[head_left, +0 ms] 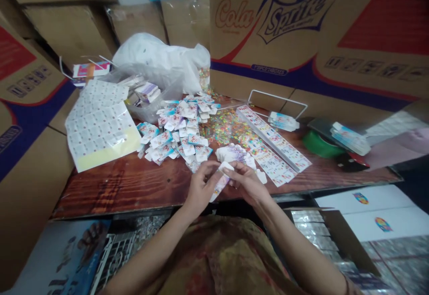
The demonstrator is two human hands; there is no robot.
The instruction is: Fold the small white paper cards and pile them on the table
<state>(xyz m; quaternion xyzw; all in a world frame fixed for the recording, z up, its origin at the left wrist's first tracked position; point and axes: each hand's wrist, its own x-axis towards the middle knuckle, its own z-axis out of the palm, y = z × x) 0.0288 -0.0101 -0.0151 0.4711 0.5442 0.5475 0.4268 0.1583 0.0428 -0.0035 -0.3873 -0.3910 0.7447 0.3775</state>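
Near the table's front edge, my left hand [200, 187] and my right hand [250, 182] both pinch a small white-and-purple printed card [219, 188]. My thumbs and fingertips meet at its upper end, and its lower end tilts toward me. Whether it is a flat card or a folded packet I cannot tell. Just behind my fingers lies a fanned stack of similar white-and-purple cards [234, 153]. To the left of that stack spreads a loose heap of small blue-and-white cards [186, 127].
Sticker sheets [273, 145] and scattered colourful bits [224, 127] lie behind my right hand. Patterned sheets [100, 127] are at the left, beside a plastic bag [161, 91]. A green tape roll [318, 144] sits at the right. Large cardboard boxes [241, 44] wall the back.
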